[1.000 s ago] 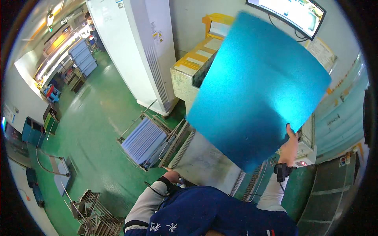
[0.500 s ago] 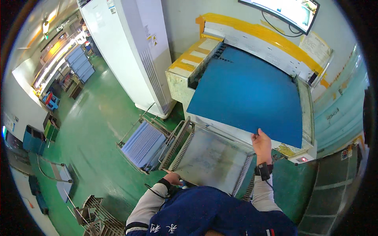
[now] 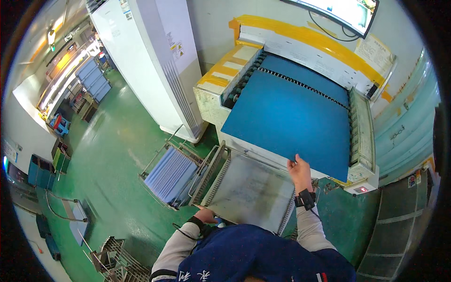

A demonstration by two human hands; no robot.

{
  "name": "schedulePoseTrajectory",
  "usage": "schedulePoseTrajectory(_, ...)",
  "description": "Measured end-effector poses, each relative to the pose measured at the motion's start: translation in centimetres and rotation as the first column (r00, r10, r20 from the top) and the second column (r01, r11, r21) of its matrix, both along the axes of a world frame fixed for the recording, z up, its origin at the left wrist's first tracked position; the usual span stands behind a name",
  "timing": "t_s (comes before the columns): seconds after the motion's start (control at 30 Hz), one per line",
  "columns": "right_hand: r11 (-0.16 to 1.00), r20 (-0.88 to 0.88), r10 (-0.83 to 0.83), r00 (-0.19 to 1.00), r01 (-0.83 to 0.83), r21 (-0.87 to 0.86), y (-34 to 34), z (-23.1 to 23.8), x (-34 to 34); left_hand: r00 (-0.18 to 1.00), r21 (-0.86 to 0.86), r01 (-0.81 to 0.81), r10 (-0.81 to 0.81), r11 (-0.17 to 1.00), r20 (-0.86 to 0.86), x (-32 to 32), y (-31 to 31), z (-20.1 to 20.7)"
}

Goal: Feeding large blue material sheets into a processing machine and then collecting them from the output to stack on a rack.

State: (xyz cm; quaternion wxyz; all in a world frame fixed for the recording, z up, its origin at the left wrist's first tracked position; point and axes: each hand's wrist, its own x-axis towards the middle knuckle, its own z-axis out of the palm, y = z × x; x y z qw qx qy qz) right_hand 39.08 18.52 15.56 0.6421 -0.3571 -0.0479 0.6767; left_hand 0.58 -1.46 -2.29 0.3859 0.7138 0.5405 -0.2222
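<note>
Blue sheet at the roller machine, your right hand at its near edge

Roller machine (image 3: 213,101), large, pale, yellow-taped: standing before you against the wall, its bed sitting between raised sides that are probably guarding the sheet's flanks.

White cabinet (image 3: 141,61), tall: standing to the left of the machine.

Blue sheet (image 3: 291,117), one, broad: lying on the machine's bed, its near edge reaching your right hand. The rollers are presumably bearing its weight, so a light touch would be serving. A dark toothed row is crossing the blue toward the back; you cannot tell here whether the part beyond belongs to the same sheet.

Near rack (image 3: 290,207), slotted sides: standing between you and the machine, seemingly for short reach, and holding a greyish panel (image 3: 251,188).

Side rack (image 3: 154,189): standing on the floor to the left, keeping pale blue sheets (image 3: 171,171) on edge, apparently so that faces are staying apart.

Right hand (image 3: 299,173): meeting the blue sheet's near edge with bent fingers; whether they are pinching or have let go, the view is not showing.

Left hand (image 3: 205,215): resting by the near rack's left corner, perhaps steadying it; whether it is gripping, you cannot tell.
</note>
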Motion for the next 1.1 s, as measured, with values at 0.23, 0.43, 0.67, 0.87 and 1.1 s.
schedulePoseTrajectory(0.23, 0.999, 0.002, -0.01, 1.0, 0.01, 0.038, 0.9, -1.0, 0.3, 0.998, 0.037, 0.033, -0.034, 0.999, 0.045, -0.1, -0.3, 0.5)
schedulePoseTrajectory(0.43, 0.997, -0.014, 0.051, 0.999, -0.05, 0.052, 1.1, 0.2, -0.5, 0.999, 0.065, 0.037, -0.038, 0.997, 0.019, -0.4, -0.7, -0.1)
schedulePoseTrajectory(0.67, 0.999, -0.015, 0.03, 0.999, -0.029, 0.042, 1.7, 0.4, -0.3, 0.998, 0.028, 0.025, -0.027, 0.999, 0.064, -0.4, -0.4, 0.0)
schedulePoseTrajectory(0.87, 0.998, -0.004, 0.048, 0.999, -0.048, 0.048, 2.5, 0.6, -0.7, 0.998, 0.049, 0.041, -0.043, 0.998, 0.045, -1.1, -0.8, -1.5)
schedulePoseTrajectory(1.1, 0.998, -0.006, 0.057, 0.998, -0.056, 0.035, 3.0, 1.0, -0.5, 0.998, -0.031, 0.046, -0.047, 0.998, -0.043, -0.4, -0.4, -0.8)
